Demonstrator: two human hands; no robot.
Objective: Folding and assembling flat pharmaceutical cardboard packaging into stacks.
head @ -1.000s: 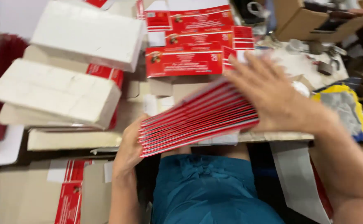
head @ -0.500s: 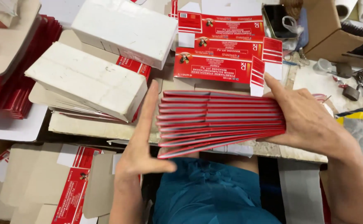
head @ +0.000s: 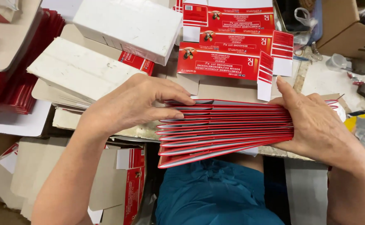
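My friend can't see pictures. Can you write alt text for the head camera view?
Two bare hands hold a fanned stack of flat red cartons over a cluttered table: the left hand on its left end, the right hand gripping its right end. Behind lie unfolded red cartons and white bundles.

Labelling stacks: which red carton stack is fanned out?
The stack held between the left hand and right hand. The red stacks at far left lie packed tight, untouched.

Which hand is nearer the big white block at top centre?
Left. The left hand lies just below the white block, fingers on the fanned red cartons. The right hand grips their far end, much farther right.
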